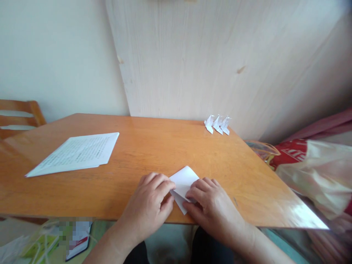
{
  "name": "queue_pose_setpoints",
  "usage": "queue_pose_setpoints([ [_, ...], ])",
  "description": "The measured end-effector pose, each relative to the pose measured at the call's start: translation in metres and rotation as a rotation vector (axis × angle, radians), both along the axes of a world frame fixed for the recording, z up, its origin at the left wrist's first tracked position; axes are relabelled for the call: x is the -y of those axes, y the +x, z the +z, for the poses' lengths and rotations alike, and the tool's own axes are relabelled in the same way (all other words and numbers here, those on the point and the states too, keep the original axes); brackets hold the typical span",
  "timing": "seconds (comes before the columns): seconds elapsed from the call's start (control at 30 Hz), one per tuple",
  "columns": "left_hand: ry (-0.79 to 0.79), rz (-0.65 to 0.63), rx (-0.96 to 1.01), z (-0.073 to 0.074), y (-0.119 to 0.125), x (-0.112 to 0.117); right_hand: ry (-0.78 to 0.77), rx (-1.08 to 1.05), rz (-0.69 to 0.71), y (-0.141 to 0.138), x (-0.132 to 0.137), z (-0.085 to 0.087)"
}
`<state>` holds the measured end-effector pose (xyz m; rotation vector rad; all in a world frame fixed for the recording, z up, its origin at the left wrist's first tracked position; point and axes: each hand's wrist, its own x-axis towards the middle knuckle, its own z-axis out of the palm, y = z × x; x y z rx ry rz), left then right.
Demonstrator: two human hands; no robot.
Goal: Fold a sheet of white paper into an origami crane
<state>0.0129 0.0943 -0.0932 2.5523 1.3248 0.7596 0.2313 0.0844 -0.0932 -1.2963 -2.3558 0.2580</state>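
Note:
A small folded sheet of white paper lies near the front edge of the wooden table, one flap spread toward me. My left hand pinches its left corner between thumb and fingers. On the other side, my right hand grips the lower right part, its fingers curled over the paper and hiding that edge. Three small folded paper figures stand in a row at the table's far right corner.
A stack of printed sheets lies on the table's left side. Beyond is a wooden chair. Past the right edge are bags and cloth. Below the front edge, at left, sit a phone-like object and other items. A pale panel stands behind.

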Motion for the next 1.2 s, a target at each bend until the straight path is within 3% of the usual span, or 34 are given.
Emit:
queue_pose_setpoints([
  [0.2,-0.041,-0.027,-0.024,0.002,0.014,0.006,-0.139,-0.112,0.094,0.021,0.001,0.012],
  [0.47,0.013,0.025,-0.110,0.001,0.016,0.007,-0.085,-0.196,0.017,0.037,-0.013,-0.006],
  [0.77,0.098,0.022,-0.100,-0.004,0.013,0.007,-0.142,-0.306,-0.001,0.040,-0.017,-0.011],
  [1.2,0.131,0.033,-0.093,-0.005,0.011,0.006,-0.159,-0.166,0.094,0.036,-0.018,0.004],
])
